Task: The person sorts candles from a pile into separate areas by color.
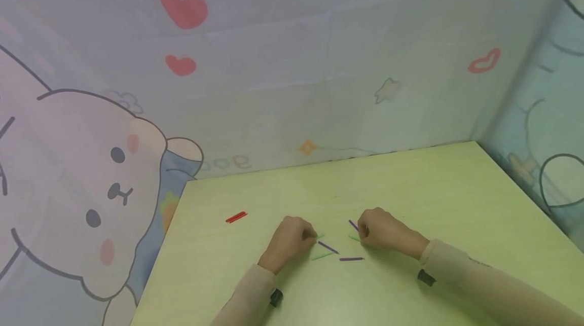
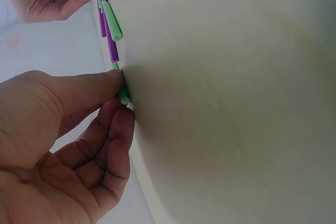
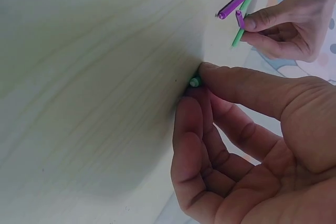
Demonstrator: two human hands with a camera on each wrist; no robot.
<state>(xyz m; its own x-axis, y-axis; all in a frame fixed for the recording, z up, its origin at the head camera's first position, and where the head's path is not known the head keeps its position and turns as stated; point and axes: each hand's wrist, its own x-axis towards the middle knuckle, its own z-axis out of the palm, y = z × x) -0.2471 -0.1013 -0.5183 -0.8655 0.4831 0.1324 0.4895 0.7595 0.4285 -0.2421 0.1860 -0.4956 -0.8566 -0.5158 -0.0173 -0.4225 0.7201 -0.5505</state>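
My left hand (image 1: 292,239) pinches a thin green stick (image 2: 124,97) between thumb and fingertips, low on the table. To the right, my right hand (image 1: 385,230) pinches another green stick (image 3: 195,82), seen nearly end-on in the right wrist view, its far part hidden by the fingers. A purple stick (image 1: 353,225) juts out beside that hand, partly covered by it. Between the hands lie a slanting purple stick (image 1: 328,248), a green stick (image 1: 323,256) and a level purple stick (image 1: 351,259). Several of these sticks lie end to end or close together in a zigzag.
Red sticks (image 1: 236,217) lie side by side left of my left hand. The pale yellow-green table (image 1: 410,184) reaches back to a printed cloth wall (image 1: 283,87), with another cloth wall (image 1: 538,128) along the right edge.
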